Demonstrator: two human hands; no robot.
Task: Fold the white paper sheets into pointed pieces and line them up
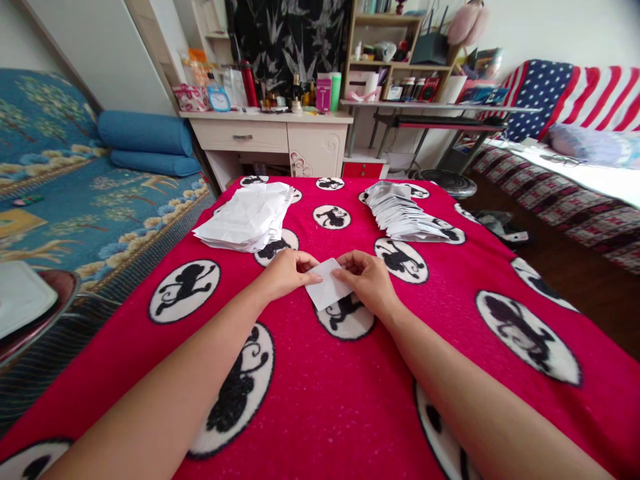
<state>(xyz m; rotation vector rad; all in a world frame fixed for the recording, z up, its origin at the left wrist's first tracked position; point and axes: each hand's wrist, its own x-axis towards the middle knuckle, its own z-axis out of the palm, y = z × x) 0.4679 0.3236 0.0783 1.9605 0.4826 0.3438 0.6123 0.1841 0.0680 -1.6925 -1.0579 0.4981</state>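
Between my two hands, a small white piece of paper [329,285] is held just above the red cloth [310,373]. My left hand [293,270] pinches its left edge between thumb and fingers. On the opposite side, my right hand [367,277] grips the upper right edge, thumb on top. Whether the paper is folded, I cannot tell. Beyond my left hand lies a stack of larger white paper sheets [247,217], slightly creased. Past my right hand, a fanned row of smaller white papers [403,212] overlaps along the cloth.
The red cloth with monkey ovals covers the table. A white dresser [240,137] with bottles stands behind it. To the left is a blue sofa [150,193], with a round tray-like surface [65,290] near it. A black round stool [445,181] stands at the far right corner.
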